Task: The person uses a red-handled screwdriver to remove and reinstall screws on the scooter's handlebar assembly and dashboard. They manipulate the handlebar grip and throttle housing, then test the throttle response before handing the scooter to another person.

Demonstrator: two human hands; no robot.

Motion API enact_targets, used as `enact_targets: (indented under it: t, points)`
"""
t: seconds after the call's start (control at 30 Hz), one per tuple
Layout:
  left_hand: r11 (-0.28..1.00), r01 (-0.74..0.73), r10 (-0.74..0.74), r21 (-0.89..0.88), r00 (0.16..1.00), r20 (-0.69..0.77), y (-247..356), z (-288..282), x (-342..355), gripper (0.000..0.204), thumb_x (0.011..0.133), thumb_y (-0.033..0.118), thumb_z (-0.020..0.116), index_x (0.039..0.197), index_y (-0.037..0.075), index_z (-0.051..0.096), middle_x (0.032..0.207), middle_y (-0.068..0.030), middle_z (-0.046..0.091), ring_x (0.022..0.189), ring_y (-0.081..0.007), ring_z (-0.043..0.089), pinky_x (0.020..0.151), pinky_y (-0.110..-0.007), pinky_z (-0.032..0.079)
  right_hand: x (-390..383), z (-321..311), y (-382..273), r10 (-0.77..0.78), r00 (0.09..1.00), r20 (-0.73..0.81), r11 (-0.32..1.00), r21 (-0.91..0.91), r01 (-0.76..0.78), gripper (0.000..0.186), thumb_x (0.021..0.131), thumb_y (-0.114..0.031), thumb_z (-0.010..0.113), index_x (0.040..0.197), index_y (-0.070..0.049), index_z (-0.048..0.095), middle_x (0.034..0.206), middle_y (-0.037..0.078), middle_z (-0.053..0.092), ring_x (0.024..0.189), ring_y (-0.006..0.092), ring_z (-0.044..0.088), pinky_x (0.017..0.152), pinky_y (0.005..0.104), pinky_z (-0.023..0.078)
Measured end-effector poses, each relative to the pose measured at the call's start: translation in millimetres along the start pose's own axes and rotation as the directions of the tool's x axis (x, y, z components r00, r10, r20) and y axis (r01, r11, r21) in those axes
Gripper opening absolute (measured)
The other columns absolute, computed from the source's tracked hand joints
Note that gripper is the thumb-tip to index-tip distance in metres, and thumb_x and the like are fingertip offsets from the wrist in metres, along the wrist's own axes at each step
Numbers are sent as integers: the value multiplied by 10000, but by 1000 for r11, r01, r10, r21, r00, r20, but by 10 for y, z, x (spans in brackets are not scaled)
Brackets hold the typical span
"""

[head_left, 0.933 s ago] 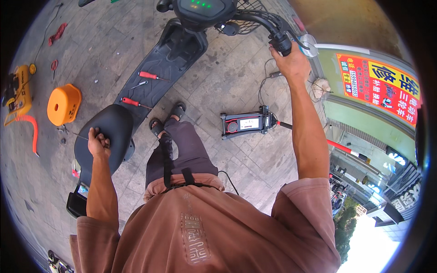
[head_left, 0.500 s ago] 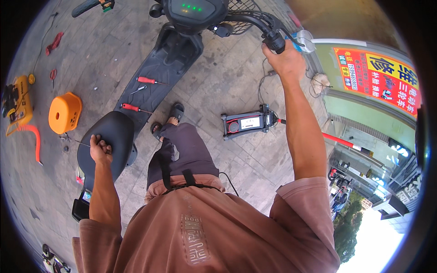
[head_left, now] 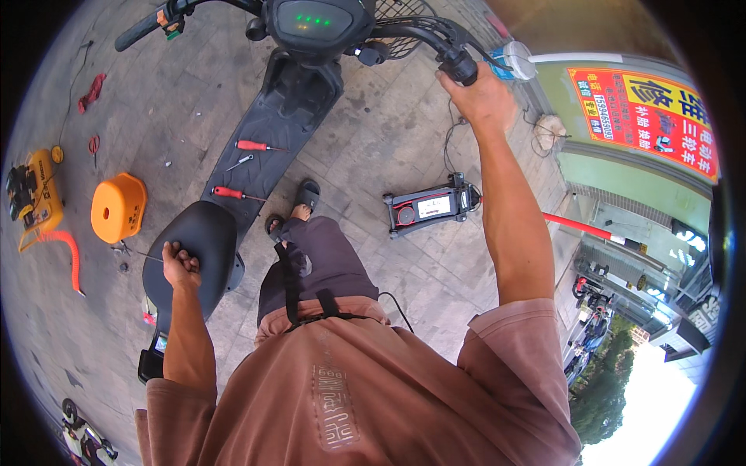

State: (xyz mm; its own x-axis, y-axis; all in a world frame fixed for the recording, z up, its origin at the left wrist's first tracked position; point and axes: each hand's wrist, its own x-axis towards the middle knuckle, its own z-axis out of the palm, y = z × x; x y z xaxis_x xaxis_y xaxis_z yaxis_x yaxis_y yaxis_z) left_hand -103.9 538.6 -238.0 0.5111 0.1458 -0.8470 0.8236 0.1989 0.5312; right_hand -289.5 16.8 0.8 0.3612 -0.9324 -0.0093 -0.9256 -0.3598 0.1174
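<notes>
My right hand (head_left: pixel 483 102) is wrapped around the black handlebar grip (head_left: pixel 460 70) of an electric scooter, whose display (head_left: pixel 317 22) shows green lights. On the scooter's black seat (head_left: pixel 211 233) rests my left hand (head_left: pixel 181 264), closed around a thin metal rod (head_left: pixel 145 255) that sticks out to the left. Its handle, if any, is hidden in the fist. Two red-handled screwdrivers, one farther (head_left: pixel 251 145) and one nearer (head_left: pixel 226 192), lie on the footboard (head_left: pixel 272 116). Between them is a small silver wrench (head_left: pixel 241 161).
Right of my legs sits a black floor jack (head_left: pixel 429 208) with a red-and-black handle. An orange stool (head_left: pixel 116 208) and a yellow air compressor (head_left: pixel 39 190) with a coiled orange hose (head_left: pixel 71 252) stand at left. A red cloth (head_left: pixel 92 92) lies beyond them.
The view has shifted slightly, so the scooter's front sits higher in the picture and the seat farther right. Both hands keep their holds; the tools on the footboard lie as before.
</notes>
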Motion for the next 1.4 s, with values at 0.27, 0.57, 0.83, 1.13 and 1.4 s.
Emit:
enact_targets:
  t: [0.27, 0.57, 0.83, 1.13, 1.4]
  points:
    - [1000, -8, 8, 0, 1000, 16, 11, 22, -30, 326, 893, 397, 601, 948, 77, 567, 562, 18, 418, 391, -79, 280, 402, -219, 321, 147, 5, 187, -91, 985, 149, 992, 103, 76, 553, 683, -512, 674, 1116, -171, 639, 1036, 109, 685, 997, 298, 640, 849, 407, 499]
    - [1000, 0, 1, -7, 999, 35, 21, 5, -3, 305, 890, 398, 601, 917, 95, 574, 559, 21, 413, 383, -75, 290, 376, -209, 315, 359, 67, 301, -203, 936, 289, 966, 218, 142, 531, 685, -458, 688, 1136, -179, 658, 1076, 101, 677, 1008, 293, 632, 857, 395, 499]
    - [1000, -13, 13, 7, 999, 32, 22, -2, 8, 299, 884, 407, 608, 874, 110, 576, 562, 18, 425, 392, -82, 300, 391, -215, 337, 211, -9, 185, -41, 972, 230, 985, 172, 0, 369, 745, -401, 642, 1049, -198, 693, 1041, 101, 688, 971, 290, 651, 840, 399, 512]
    - [999, -9, 8, 33, 999, 44, 28, -20, 24, 321, 879, 412, 608, 928, 97, 573, 571, 18, 416, 390, -85, 287, 387, -215, 321, 32, 127, 77, 30, 998, -52, 994, 106, -25, 241, 803, -315, 655, 983, -155, 633, 990, 71, 689, 941, 276, 661, 792, 410, 519]
    - [1000, -19, 18, 21, 999, 37, 21, 0, 6, 317, 880, 417, 605, 893, 101, 582, 564, 19, 433, 388, -81, 295, 393, -207, 339, 64, 403, 135, -51, 943, -328, 996, 47, 70, 208, 752, -276, 695, 898, -145, 625, 897, 40, 679, 858, 246, 662, 755, 393, 498]
